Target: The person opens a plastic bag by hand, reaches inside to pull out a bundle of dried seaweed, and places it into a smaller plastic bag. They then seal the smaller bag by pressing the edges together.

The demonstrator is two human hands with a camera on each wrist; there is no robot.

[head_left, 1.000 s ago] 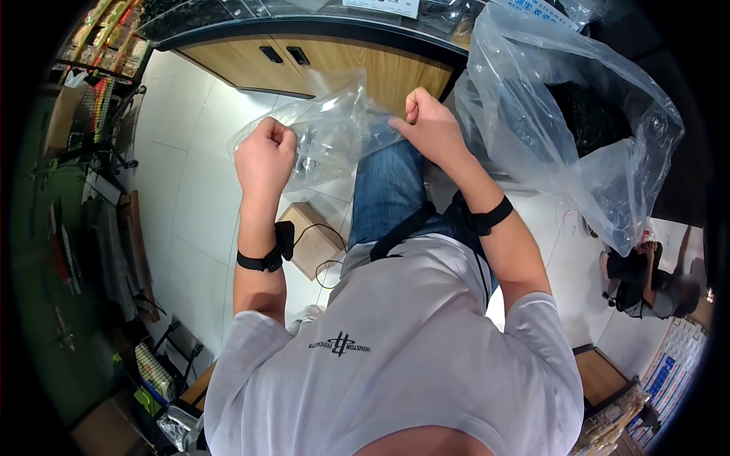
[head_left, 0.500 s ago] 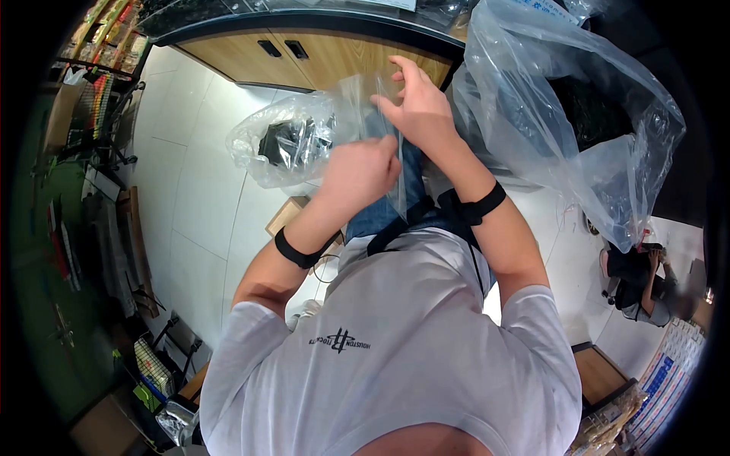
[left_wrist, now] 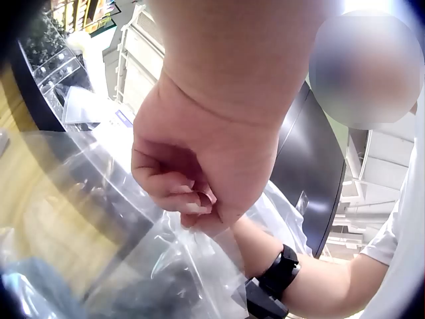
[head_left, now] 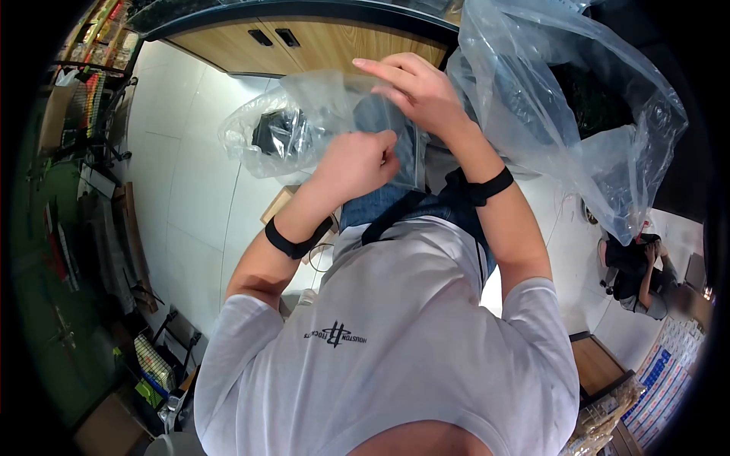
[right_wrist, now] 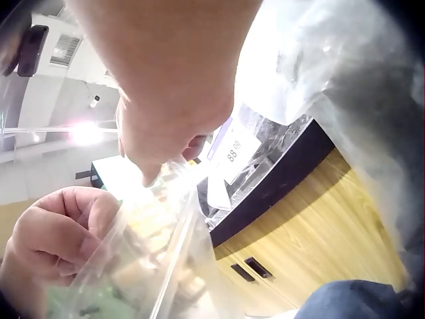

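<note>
Working the edge of the clear plastic bag (head_left: 323, 114) with hands close together

Bringing the left hand (head_left: 353, 163) in from its wider spot of a second ago, to near the right hand (head_left: 422, 95). Curling the left fingers and pinching film there. Unfolding the right hand from an earlier curl; now stretching index finger and thumb leftward, leaving a gap between, apparently gripping nothing. Letting the film spread flatter than half a second ago, when standing more upright between the hands. Showing the dark contents (head_left: 280, 137) at the bag's left end, not discernible a second ago. Judging from this, probably turning from holding the film wide to handling one edge.

Keeping the bag in front of the wood-fronted bench (head_left: 350, 44), partly over the jeans (head_left: 369, 199); not revealing whether lying or hanging.

Hiding the film's pinched edge under the left hand, and the right hand's lower fingers behind its index finger. Leaving contact between right fingertips and film uncertain, with glare washing out much of the right wrist view. Blurring the dark contents beyond naming. Covering part of the cardboard box (head_left: 277, 204) with the left forearm. Cutting off the larger plastic bag (head_left: 525, 99) at the top edge.
</note>
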